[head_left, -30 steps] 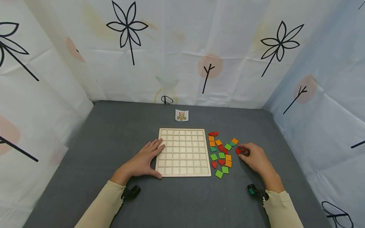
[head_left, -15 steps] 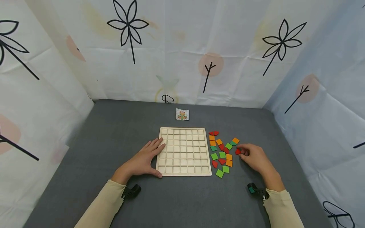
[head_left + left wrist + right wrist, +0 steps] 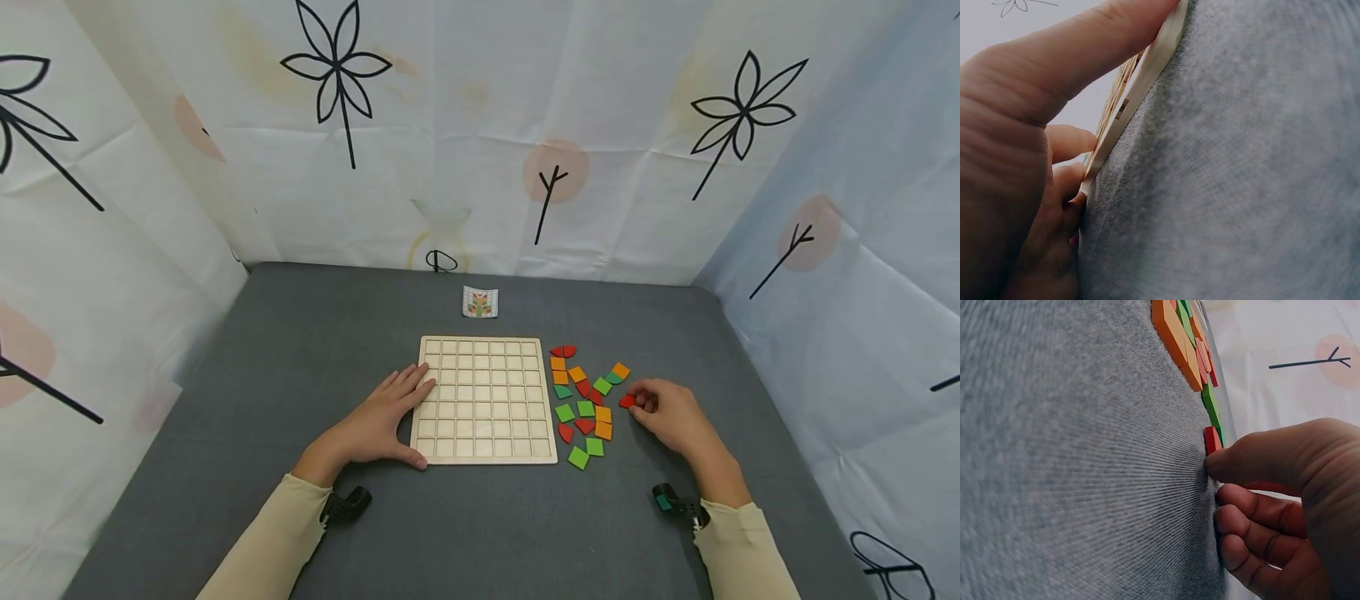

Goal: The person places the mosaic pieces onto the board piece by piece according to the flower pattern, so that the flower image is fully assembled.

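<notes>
A pale wooden grid board lies flat on the grey table. My left hand rests along its left side with the fingers spread over the edge and the thumb at the near corner. In the left wrist view the thumb lies against the board's rim. To the right of the loose pieces, my right hand pinches a small red tile between thumb and fingers, low at the tabletop. The right wrist view has the thumb tip over part of that red tile.
Between board and right hand lie several loose tiles: orange squares, green squares, red curved-edge pieces and dark green ones. A small patterned card lies behind the board. Printed cloth hangs around the table.
The red tile has turned between the right fingers and now looks flatter and wider. The left hand and board have kept their places.
</notes>
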